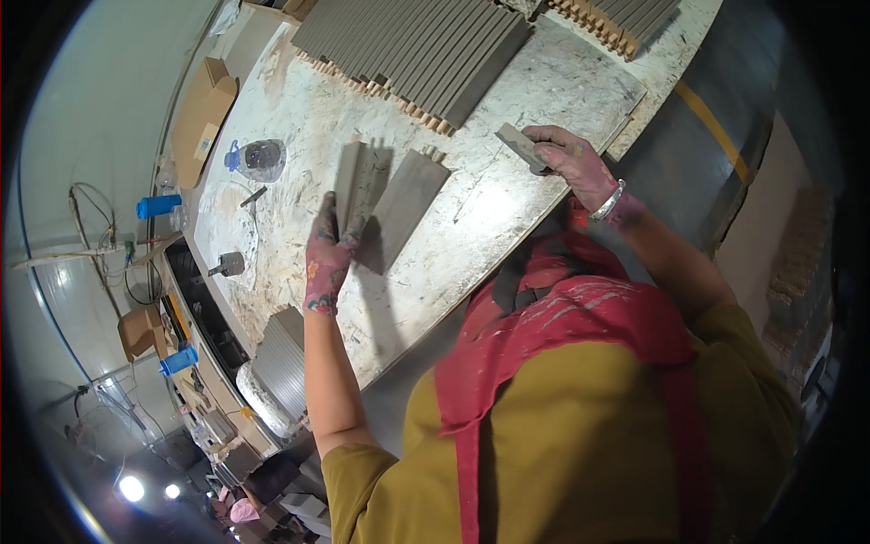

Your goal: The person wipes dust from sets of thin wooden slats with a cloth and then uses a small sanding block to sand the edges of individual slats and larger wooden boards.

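Observation:
My left hand (326,254), in a stained patterned glove, grips a few grey flat strips (362,186) stood on edge on the speckled worktable (507,172). A wider grey panel (406,207) leans right beside them. My right hand (573,163), gloved and wearing a bracelet, holds a small grey block (518,143) just above the table near its right edge. My red apron and mustard shirt fill the lower right of the view.
A row of grey slats on wooden pegs (426,54) lies at the back of the table, with another set (625,20) at top right. A clear plastic bottle (258,159) and a small tool (227,265) lie to the left. Stacked grey pieces (281,363) sit below the table edge.

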Demonstrator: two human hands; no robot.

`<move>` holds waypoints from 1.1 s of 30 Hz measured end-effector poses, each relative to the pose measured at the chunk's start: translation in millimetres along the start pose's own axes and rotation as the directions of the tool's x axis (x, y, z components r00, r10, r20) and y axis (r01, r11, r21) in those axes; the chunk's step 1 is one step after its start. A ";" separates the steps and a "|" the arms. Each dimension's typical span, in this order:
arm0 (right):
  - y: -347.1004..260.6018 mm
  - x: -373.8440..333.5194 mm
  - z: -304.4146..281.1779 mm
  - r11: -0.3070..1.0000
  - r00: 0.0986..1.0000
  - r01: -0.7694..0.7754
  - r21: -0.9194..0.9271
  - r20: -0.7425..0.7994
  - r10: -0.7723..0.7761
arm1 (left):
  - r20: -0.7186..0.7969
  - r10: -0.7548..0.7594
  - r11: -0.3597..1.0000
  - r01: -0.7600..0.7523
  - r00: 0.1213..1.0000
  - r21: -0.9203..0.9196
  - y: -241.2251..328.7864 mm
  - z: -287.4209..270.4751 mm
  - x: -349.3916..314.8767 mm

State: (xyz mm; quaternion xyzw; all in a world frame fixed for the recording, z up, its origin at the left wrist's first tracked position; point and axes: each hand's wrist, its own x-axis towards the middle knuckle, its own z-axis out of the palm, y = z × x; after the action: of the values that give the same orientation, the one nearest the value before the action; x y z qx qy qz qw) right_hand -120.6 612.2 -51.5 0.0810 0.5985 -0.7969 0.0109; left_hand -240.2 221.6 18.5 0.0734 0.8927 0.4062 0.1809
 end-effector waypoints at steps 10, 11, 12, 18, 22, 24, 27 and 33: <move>0.6 0.4 -0.6 0.998 1.000 -0.019 -0.057 -0.011 0.019 | 0.093 0.400 0.645 -0.352 0.912 0.678 19.6 59.9 -11.5; -0.3 -0.3 0.9 0.999 1.000 -0.028 -0.023 -0.014 0.028 | 0.069 0.382 0.684 -0.332 0.922 0.649 14.2 60.1 -7.9; -1.4 -0.3 1.7 0.999 0.999 -0.037 0.010 -0.017 0.037 | 0.065 0.383 0.688 -0.331 0.921 0.646 9.4 62.4 -6.6; 10.9 0.4 -6.9 0.997 1.000 -0.030 0.073 -0.007 0.031 | 0.003 0.329 0.744 -0.261 0.944 0.614 22.8 83.5 -23.4; 1.5 -9.9 -4.2 0.990 0.996 -0.071 0.122 -0.047 0.077 | 0.048 0.341 0.723 -0.295 0.939 0.625 36.2 112.4 -70.1; 3.5 -15.0 -5.9 0.993 0.995 -0.076 0.087 -0.053 0.081 | 0.027 0.319 0.764 -0.274 0.948 0.584 36.6 117.6 -78.2; -4.2 -13.4 -10.2 0.979 0.986 -0.119 0.168 -0.095 0.136 | 0.036 0.439 0.774 -0.398 0.898 0.492 47.7 109.0 -70.1; -32.8 37.4 -43.1 0.954 0.977 0.019 0.301 -0.207 0.046 | -0.015 0.675 0.634 -0.569 0.738 0.524 93.7 108.6 8.9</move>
State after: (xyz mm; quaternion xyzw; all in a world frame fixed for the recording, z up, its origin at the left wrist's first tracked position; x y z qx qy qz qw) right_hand -156.3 665.6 -37.3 0.1702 0.4674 -0.8654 -0.0596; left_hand -208.3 361.8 21.0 0.3776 0.8971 0.2107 -0.0909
